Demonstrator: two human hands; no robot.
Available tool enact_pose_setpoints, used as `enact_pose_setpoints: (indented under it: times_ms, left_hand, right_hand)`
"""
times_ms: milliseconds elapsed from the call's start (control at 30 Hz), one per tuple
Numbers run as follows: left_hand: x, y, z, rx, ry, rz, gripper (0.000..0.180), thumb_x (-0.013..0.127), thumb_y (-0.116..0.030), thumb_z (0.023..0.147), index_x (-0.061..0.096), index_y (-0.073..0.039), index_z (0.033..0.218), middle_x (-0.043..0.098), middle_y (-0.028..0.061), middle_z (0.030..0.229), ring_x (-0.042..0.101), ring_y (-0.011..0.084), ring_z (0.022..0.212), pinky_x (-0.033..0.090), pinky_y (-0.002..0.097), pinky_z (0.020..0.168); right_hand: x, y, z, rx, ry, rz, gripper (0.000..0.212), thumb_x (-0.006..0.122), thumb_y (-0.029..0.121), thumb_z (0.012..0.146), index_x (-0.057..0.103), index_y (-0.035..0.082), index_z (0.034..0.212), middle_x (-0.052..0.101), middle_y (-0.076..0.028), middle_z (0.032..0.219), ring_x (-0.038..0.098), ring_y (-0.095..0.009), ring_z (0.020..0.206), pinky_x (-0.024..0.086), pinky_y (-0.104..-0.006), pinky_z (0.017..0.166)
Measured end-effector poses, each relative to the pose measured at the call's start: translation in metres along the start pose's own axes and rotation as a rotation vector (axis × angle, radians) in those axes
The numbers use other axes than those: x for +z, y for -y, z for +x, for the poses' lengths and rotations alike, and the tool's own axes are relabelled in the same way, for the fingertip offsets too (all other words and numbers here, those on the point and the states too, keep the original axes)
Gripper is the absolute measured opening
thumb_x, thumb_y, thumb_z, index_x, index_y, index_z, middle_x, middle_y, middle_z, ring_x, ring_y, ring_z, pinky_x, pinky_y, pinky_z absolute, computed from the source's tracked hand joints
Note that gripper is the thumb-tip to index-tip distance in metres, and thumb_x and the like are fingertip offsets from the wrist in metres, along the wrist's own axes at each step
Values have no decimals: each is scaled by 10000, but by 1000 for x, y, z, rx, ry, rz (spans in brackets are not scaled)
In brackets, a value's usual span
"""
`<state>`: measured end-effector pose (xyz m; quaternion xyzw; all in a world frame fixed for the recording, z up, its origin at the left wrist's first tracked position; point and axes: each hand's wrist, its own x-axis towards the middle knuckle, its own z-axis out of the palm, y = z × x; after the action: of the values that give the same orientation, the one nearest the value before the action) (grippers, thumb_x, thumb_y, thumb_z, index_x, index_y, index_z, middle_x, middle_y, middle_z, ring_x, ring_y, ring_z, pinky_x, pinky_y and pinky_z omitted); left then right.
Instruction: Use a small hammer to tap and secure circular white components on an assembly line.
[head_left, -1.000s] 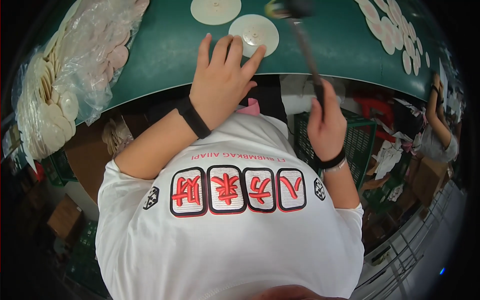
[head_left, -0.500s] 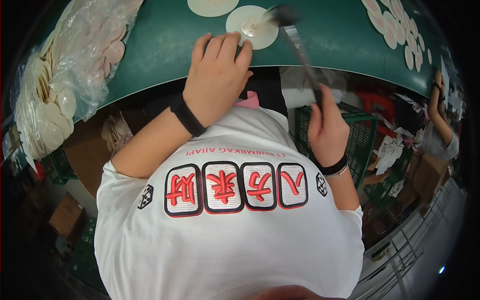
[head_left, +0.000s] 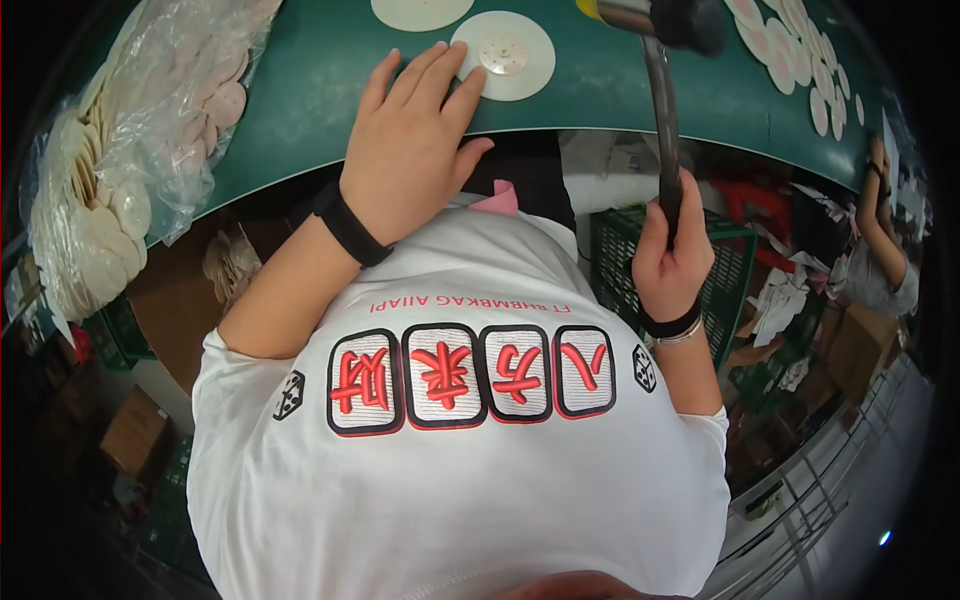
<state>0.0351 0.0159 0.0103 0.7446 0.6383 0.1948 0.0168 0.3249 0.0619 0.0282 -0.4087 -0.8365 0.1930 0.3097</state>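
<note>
The mallet (head_left: 665,40) has come back up: half a second ago its head sat on the white disc (head_left: 503,55), and now it hangs above the green table (head_left: 330,90), to the right of the disc and clear of it. That reads as the gap between two blows, with the disc struck at least once. The right hand (head_left: 672,255) is closed tight round the lower end of the dark handle, off the table's near edge. The left hand (head_left: 412,150) has shifted little; it lies flat and open on the table, fingers spread, their tips touching the disc's left rim and steadying it.

The disc lies near the table's near edge, with a small studded hub at its centre. A second disc (head_left: 420,12) behind it is cut off by the top of the frame. The mallet's head is blurred and partly cropped, so its shape and its yellow part are hard to read. At left a clear bag (head_left: 170,90) holds stacked pale rounds (head_left: 85,240), their kind unclear. More rounds (head_left: 800,70) lie at far right, bent by the lens. Another person's arm (head_left: 880,215) shows there.
</note>
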Motion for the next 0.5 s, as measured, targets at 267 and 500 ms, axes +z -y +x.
enact_pose_setpoints:
  times_ms: [267,500]
  left_hand:
    - [1,-4,-3,-32,36,53,600,786,-229,846,579,-96,1393,555,131,1439,512,288,1372,311,532,1182]
    - [6,-12,-7,-57,4,48,604,797,-218,810,596,-89,1365,566,128,1400,522,276,1335,315,549,1174]
  right_hand:
    - [-1,5,-12,2,83,-106,441,686,79,954,596,50,1385,690,-157,889,674,-346,697,535,-402,595]
    - [-3,15,-20,58,232,-199,431,662,9,955,590,-5,1379,721,-212,1045,704,-361,798,568,-363,716]
